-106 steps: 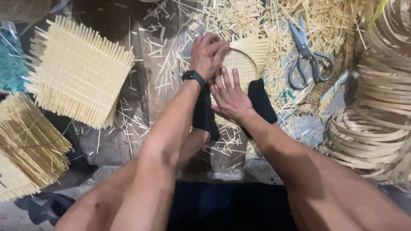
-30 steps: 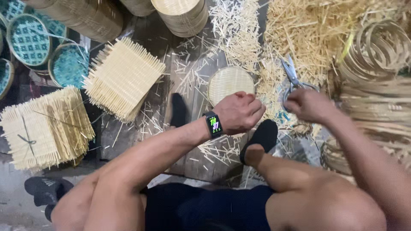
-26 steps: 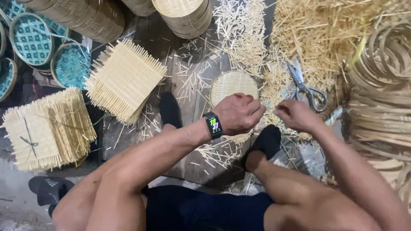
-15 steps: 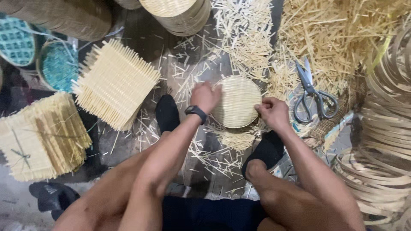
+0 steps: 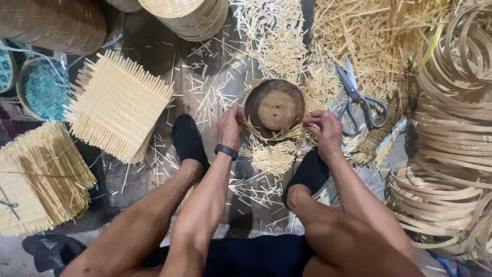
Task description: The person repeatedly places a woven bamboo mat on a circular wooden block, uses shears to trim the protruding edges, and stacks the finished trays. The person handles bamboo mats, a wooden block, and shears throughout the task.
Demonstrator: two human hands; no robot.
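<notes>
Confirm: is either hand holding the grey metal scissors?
No. The grey metal scissors lie on the straw litter, while the left hand and right hand grip the round brown wooden mould.

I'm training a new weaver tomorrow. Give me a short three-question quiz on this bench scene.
1. True or false: both hands grip the round brown mould.
2. Which side of the mould do the scissors lie on? A) the left hand's side B) the right hand's side C) under the mould
3. Fill in: the black wristband is on the ____ wrist.

Key: 1 true, with one hand at each edge of the mould, among woven strips. 2 B, on the floor just beyond the right hand, untouched. 3 left.
</notes>
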